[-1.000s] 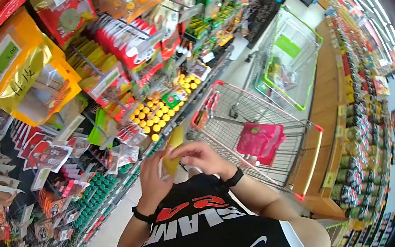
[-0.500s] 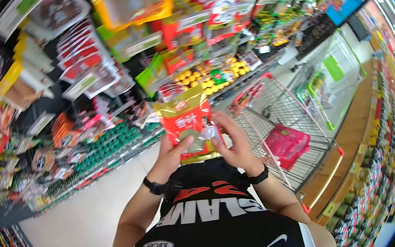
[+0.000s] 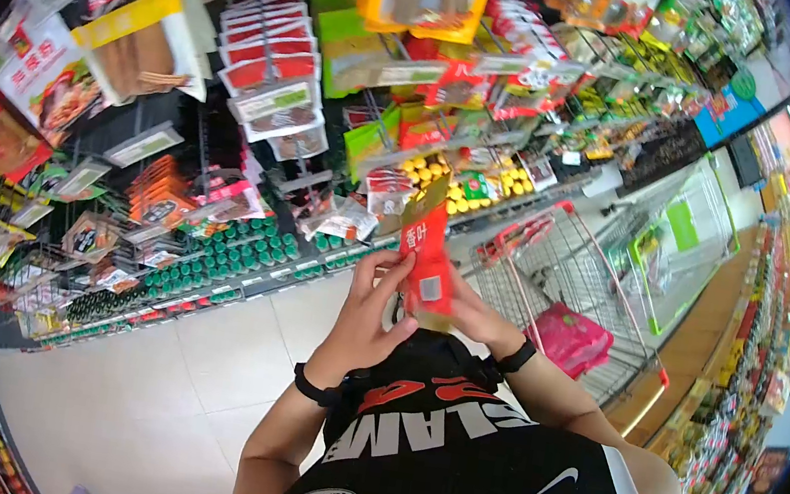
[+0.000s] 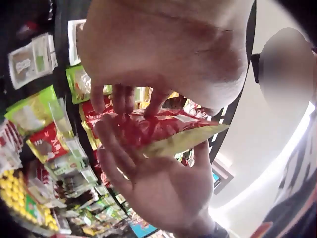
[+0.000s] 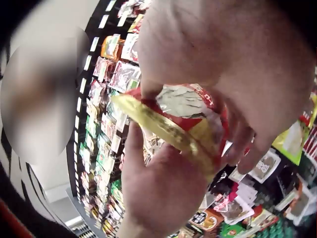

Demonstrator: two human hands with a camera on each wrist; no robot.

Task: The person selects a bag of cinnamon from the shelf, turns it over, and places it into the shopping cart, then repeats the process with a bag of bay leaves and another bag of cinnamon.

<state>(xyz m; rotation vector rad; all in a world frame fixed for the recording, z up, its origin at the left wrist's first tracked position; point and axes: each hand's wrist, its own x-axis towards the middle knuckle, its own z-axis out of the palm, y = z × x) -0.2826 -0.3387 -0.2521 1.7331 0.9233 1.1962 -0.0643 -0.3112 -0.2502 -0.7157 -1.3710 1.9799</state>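
Observation:
A red and gold packet (image 3: 425, 261) is upright between both hands in the head view, its printed side with a pale label in sight. My left hand (image 3: 363, 318) holds its left edge with bent fingers, the thumb lower down. From the right, my right hand (image 3: 475, 311) grips the packet, partly hidden behind it. The left wrist view shows the packet (image 4: 153, 130) with its yellow edge between the two hands. In the right wrist view, a clear window with pale green leaves shows on the packet (image 5: 183, 106), and the right thumb lies on it.
Hanging food packets (image 3: 267, 77) fill the shelf on the left and ahead. A shopping cart (image 3: 567, 281) with a pink bag (image 3: 572, 341) stands to the right, a green-edged cart (image 3: 690, 233) beyond it. Shelves of jars (image 3: 723, 425) line the right. Pale floor tiles (image 3: 185, 379) lie below.
The packet has turned from its windowed front to a red side with a pale label. The left thumb has come off its front. The view has swung left along the shelf.

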